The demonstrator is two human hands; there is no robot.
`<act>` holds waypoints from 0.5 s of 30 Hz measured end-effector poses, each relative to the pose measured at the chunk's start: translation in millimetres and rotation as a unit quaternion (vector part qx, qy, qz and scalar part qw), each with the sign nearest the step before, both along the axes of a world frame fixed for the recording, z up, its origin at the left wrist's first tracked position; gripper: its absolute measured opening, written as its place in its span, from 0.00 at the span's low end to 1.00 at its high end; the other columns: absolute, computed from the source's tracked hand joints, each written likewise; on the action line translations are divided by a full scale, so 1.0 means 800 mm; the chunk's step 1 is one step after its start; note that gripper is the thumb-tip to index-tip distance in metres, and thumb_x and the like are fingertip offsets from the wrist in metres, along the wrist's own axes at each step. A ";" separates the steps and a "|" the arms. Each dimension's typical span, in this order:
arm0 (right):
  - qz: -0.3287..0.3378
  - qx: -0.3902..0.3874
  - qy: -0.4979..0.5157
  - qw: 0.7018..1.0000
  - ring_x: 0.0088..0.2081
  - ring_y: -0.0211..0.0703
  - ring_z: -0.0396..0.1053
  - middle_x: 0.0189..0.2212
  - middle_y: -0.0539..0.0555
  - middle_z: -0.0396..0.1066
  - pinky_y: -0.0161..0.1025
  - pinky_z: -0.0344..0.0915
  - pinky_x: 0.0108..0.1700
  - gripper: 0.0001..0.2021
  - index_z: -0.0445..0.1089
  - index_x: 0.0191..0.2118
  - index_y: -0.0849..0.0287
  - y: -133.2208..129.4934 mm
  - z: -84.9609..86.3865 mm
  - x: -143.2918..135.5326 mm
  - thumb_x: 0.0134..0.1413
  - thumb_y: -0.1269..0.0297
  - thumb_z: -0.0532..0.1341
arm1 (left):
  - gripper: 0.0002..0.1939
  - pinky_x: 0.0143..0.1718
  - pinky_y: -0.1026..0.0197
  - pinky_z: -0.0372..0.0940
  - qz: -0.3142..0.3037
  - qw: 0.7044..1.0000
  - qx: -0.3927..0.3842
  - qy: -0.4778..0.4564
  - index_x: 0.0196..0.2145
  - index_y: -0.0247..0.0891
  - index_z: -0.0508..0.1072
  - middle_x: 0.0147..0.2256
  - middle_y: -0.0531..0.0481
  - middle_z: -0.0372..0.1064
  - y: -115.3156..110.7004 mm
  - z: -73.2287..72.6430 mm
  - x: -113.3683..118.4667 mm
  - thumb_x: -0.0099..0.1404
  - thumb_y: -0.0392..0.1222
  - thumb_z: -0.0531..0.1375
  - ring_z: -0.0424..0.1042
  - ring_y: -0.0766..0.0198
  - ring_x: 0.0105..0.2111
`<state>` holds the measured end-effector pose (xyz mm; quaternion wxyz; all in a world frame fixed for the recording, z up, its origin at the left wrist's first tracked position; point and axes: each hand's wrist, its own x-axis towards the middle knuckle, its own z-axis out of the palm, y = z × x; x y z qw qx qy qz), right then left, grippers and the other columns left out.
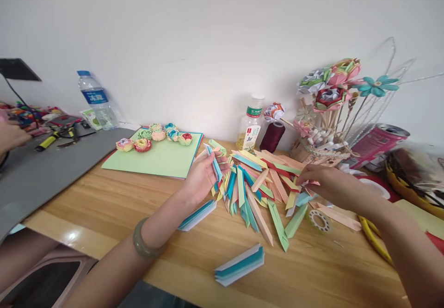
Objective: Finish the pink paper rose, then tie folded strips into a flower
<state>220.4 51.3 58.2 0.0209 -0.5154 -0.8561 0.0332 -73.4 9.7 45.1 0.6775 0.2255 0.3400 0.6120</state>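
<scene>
My left hand (201, 175), palm up, holds a folded blue and white paper strip (214, 162) between thumb and fingers. At the right side of a heap of folded coloured paper strips (258, 178) is my right hand (314, 176), its fingers bent down and pressed together; what they hold, if anything, is too small to name. Below my left hand lies a blue and white folded stack (198, 215). A second blue and white stack (239, 265) rests near the table's front edge. Two green strips lie in a V at the heap's front.
Paper flowers sit on a green sheet (149, 163). Along the wall stand a drink bottle (249, 127), a dark thread spool (273, 137) and a basket of paper flowers (319, 153). A tape roll (319, 221) lies at right. Another person's hand (10, 134) shows far left, near pliers (48, 141).
</scene>
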 end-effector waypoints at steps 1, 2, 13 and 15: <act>0.027 -0.023 -0.004 0.999 0.31 0.38 0.67 0.33 0.48 0.70 0.34 0.60 0.32 0.11 0.72 0.27 0.51 -0.002 -0.003 -0.001 0.46 0.72 0.54 | 0.06 0.34 0.61 0.66 -0.002 1.000 0.004 0.002 0.32 0.33 0.68 0.27 0.48 0.67 0.000 -0.001 0.000 0.61 0.36 0.52 0.70 0.65 0.27; 0.046 -0.039 -0.004 0.998 0.32 0.39 0.67 0.34 0.50 0.70 0.35 0.60 0.33 0.12 0.71 0.29 0.52 -0.004 -0.004 -0.001 0.48 0.72 0.52 | 0.06 0.34 0.61 0.66 -0.003 1.000 0.007 0.003 0.32 0.33 0.68 0.27 0.47 0.67 0.000 -0.001 0.000 0.61 0.36 0.52 0.70 0.65 0.27; 0.031 -0.022 -0.030 0.999 0.29 0.41 0.64 0.29 0.52 0.66 0.36 0.55 0.29 0.03 0.62 0.26 0.57 -0.013 -0.015 -0.011 0.48 0.70 0.53 | 0.06 0.34 0.61 0.67 -0.004 1.000 -0.008 0.010 0.34 0.33 0.67 0.27 0.48 0.68 -0.001 -0.002 0.002 0.61 0.34 0.51 0.71 0.65 0.27; 0.042 -0.020 -0.011 0.999 0.30 0.40 0.64 0.29 0.51 0.67 0.35 0.56 0.29 0.04 0.63 0.26 0.57 -0.015 -0.018 -0.015 0.48 0.70 0.53 | 0.07 0.33 0.61 0.67 -0.004 1.000 -0.014 0.012 0.35 0.33 0.67 0.27 0.47 0.68 -0.002 -0.001 0.002 0.62 0.35 0.50 0.71 0.65 0.27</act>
